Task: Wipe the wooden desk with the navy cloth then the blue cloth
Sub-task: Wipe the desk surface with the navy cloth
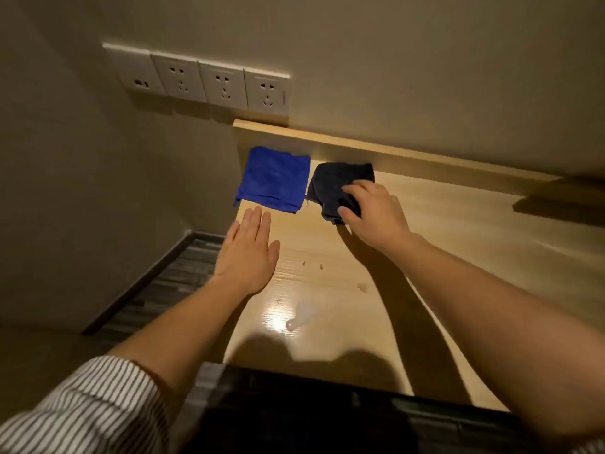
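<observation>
The light wooden desk (442,257) runs from the near edge to the wall. A folded blue cloth (273,178) lies flat at the desk's far left corner. Just right of it lies the navy cloth (330,185), bunched at its near right side where my right hand (373,214) pinches it between thumb and fingers. My left hand (248,253) hovers flat over the desk's left edge, fingers together and straight, holding nothing, just short of the blue cloth. Small wet spots (312,265) and a bright lamp reflection mark the desk's middle.
A raised wooden ledge (393,152) borders the desk against the wall. A row of white wall sockets (209,83) sits above the left corner. Dark tiled floor (170,286) drops away left of the desk. A dark shelf shadow (563,204) lies at the right.
</observation>
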Available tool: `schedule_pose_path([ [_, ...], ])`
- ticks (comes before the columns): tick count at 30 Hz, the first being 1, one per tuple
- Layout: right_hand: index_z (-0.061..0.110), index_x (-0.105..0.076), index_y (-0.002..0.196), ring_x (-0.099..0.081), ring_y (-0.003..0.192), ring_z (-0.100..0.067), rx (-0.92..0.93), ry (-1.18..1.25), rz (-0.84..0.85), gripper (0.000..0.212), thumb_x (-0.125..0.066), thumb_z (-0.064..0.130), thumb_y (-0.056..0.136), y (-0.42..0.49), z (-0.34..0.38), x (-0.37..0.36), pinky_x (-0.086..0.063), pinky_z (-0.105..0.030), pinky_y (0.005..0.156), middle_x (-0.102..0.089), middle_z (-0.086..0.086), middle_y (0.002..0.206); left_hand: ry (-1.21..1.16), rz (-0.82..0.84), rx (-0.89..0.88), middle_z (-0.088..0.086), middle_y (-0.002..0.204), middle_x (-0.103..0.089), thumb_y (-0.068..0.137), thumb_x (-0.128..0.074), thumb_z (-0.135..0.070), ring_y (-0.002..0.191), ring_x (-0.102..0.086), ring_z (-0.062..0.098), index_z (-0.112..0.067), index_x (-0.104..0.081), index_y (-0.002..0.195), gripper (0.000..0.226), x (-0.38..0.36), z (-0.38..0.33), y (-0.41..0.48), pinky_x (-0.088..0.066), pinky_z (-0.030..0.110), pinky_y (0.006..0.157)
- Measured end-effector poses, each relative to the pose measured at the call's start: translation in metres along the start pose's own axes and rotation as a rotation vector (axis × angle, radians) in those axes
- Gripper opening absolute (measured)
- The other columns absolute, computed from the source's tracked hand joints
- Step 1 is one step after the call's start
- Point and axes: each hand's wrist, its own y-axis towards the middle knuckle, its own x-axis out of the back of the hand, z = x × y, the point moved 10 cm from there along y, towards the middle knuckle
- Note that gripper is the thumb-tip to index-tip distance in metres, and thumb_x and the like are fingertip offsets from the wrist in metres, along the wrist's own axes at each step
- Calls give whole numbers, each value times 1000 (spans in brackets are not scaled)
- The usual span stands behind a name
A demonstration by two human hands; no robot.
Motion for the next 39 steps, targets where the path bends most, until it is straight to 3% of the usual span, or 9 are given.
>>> schedule_pose_path([
  [8,37,-36,157,-20,155,-28,241,-128,180,66,-34,69,100,71,-6,-63,-22,-53,118,-29,0,168,76,-82,-15,7,178,-11,110,-17,-54,164,-4,21,-15,-13,170,71,-5,5,4,-2,41,130],
  [14,46,-16,161,-4,158,-29,166,-175,166,72,-17,79,97,61,-20,-79,-7,-61,121,-13,5,173,89,-98,1,4,178,-14,110,-19,-55,164,-6,19,-17,-16,169,70,-8,9,5,-1,39,129],
  [22,40,-17,162,-10,158,-29,86,-151,128,65,-16,68,103,3,-7,-87,-9,-59,121,-15,4,172,-15,-101,-10,8,177,-19,109,-24,-50,164,-11,23,-13,-22,168,69,-1,5,3,-6,42,131],
  [28,38,-15,163,-8,158,-26,85,-131,142,62,-12,60,105,-48,43,-102,-8,-54,123,-14,5,172,-343,-143,0,12,171,-34,108,-36,-35,161,-23,26,-12,-30,165,62,11,10,-4,-12,41,130],
  [32,38,-12,163,-1,159,-23,140,-89,172,61,-10,57,105,-64,103,-121,-3,-52,124,-10,7,173,-544,-108,5,10,170,-35,105,-33,-39,157,-29,24,-12,-29,165,66,16,15,-10,-20,41,129],
  [35,34,-17,163,2,159,-21,178,-80,206,59,-17,50,107,-59,141,-132,0,-51,125,-8,9,173,-721,-102,14,9,161,-46,105,-37,-37,143,-43,19,-11,-35,163,63,20,22,-9,-33,33,119],
  [37,34,-20,162,2,158,-17,196,26,251,57,-21,47,107,-55,151,-131,0,-50,125,-9,11,173,-821,-90,32,7,163,-44,111,-41,-29,142,-41,14,-12,-37,162,54,22,27,-7,-30,21,115],
  [39,36,-24,161,-4,158,-14,175,190,233,56,-24,46,106,-56,138,-113,-4,-46,123,-15,11,171,-760,-144,29,10,168,-38,114,-42,-20,152,-35,20,-10,-39,161,49,29,29,-6,-24,23,121],
])
